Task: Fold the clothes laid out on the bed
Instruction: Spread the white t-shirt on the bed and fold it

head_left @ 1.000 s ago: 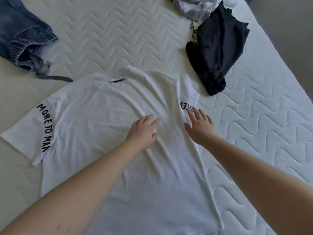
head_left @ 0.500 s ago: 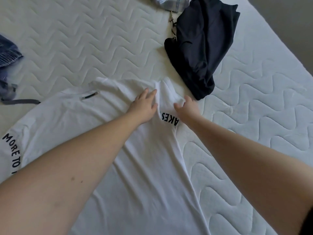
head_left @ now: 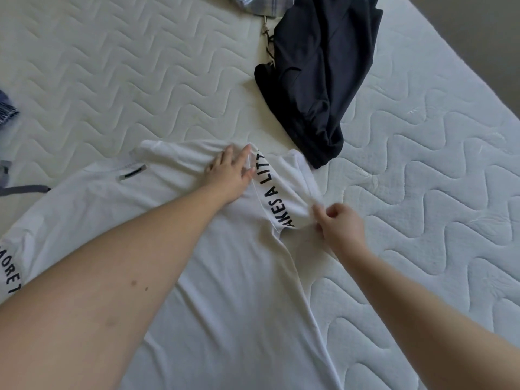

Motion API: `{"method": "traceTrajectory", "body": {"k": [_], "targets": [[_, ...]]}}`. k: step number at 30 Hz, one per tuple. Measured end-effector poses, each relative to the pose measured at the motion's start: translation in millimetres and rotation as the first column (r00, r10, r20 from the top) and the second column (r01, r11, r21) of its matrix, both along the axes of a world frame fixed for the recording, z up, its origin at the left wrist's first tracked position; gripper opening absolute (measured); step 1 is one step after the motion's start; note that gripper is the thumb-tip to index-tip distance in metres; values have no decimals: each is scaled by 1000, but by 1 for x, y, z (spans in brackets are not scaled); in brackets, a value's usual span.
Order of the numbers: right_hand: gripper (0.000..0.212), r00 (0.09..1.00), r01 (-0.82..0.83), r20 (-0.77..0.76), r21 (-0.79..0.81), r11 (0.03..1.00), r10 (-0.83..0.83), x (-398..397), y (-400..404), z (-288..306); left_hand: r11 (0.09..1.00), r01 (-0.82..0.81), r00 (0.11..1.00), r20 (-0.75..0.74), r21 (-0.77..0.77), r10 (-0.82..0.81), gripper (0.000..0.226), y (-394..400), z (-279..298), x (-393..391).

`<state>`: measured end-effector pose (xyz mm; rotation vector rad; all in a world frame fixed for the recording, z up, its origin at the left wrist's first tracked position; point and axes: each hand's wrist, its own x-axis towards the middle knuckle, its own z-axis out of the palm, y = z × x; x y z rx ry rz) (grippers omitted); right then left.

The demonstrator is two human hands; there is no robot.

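A white T-shirt (head_left: pixel 230 277) with black lettering on its sleeves lies flat across the quilted bed (head_left: pixel 140 80), neck toward the far side. My left hand (head_left: pixel 230 171) presses flat on the shirt's right shoulder with straight fingers. My right hand (head_left: pixel 336 225) pinches the edge of the right sleeve (head_left: pixel 284 192), which lies partly spread and shows the letters "AKES A LIT". The left sleeve with "MORE T" lettering lies at the left edge of the view.
A crumpled black garment (head_left: pixel 312 77) lies just beyond the right sleeve. A plaid cloth (head_left: pixel 259 2) sits at the top edge, a blue denim garment (head_left: pixel 7 111) at the left edge. The mattress edge (head_left: pixel 461 52) runs diagonally at the upper right.
My right hand took hold of the folded-in right sleeve and drew it outward to the right, exposing more lettering. My left hand slid up to the shoulder and stays pressed there.
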<state>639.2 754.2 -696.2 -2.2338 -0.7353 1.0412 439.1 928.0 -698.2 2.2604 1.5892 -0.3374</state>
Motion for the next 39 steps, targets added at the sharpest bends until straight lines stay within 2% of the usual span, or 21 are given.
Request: {"method": "traceTrajectory", "body": {"k": [2, 5, 7, 10, 13, 17, 18, 20, 22, 24, 26, 27, 30, 33, 34, 36, 37, 38, 39], "targets": [[43, 1000, -18, -23, -32, 999, 17, 4, -9, -4, 996, 52, 999, -11, 66, -52, 60, 10, 3, 6], [27, 996, -31, -86, 37, 999, 34, 7, 5, -3, 980, 139, 990, -17, 144, -138, 54, 30, 8, 19], [20, 984, 2, -176, 46, 999, 6, 5, 24, 0, 977, 168, 985, -55, 133, -162, 46, 42, 12, 31], [43, 962, 50, -270, 14, 999, -44, -1, 52, 3, 990, 134, 980, -156, 47, -125, 36, 57, 21, 43], [57, 951, 10, -308, 22, 1000, -3, -5, 78, 7, 995, 102, 972, -213, -1, -100, 47, 65, 31, 45], [33, 941, -73, -334, -28, 997, 60, -6, 106, 17, 994, 77, 962, -255, -77, -95, 51, 68, 44, 38], [25, 941, -54, -336, -29, 998, 42, -5, 109, 19, 994, 82, 969, -230, -71, -96, 49, 68, 44, 36], [17, 955, 23, -295, 13, 1000, -18, 1, 106, 21, 994, 79, 993, -76, -81, -85, 41, 70, 44, 31], [22, 972, 118, -220, 138, 983, -86, 13, 91, 22, 991, 60, 990, 135, -120, -44, 27, 70, 44, 29], [14, 977, 149, -191, 281, 948, -96, 26, 68, 21, 992, 51, 966, 258, -113, -20, 12, 69, 45, 34], [6, 951, 139, -309, 347, 928, -26, 34, 47, 19, 996, 21, 957, 292, -82, 4, 13, 68, 41, 42], [14, 929, 129, -371, 324, 937, 0, 34, 39, 14, 997, 1, 956, 292, -81, 23, 17, 67, 37, 46], [42, 887, 84, -461, 134, 987, -13, 26, 22, 4, 996, 18, 982, 190, -82, -2, 25, 60, 24, 56], [45, 847, -11, -526, 126, 992, 76, 19, 10, -4, 995, 100, 995, -1, 12, -100, 31, 54, 14, 61], [39, 854, -80, -502, 135, 988, 138, 16, 8, -6, 993, 114, 993, -36, 40, -113, 29, 53, 13, 61], [21, 922, -295, -248, 45, 954, 297, 8, 9, -6, 989, 126, 989, -91, 73, -119, 25, 54, 12, 63], [28, 931, -355, -104, -25, 935, 351, 5, 10, -7, 988, 131, 986, -111, 80, -122, 27, 54, 13, 63], [36, 938, -346, -44, -53, 937, 344, 3, 12, -6, 987, 137, 984, -126, 80, -127, 30, 53, 14, 65], [36, 952, -301, -63, -44, 952, 298, 2, 13, -4, 987, 144, 981, -139, 78, -132, 33, 53, 15, 66]]}}
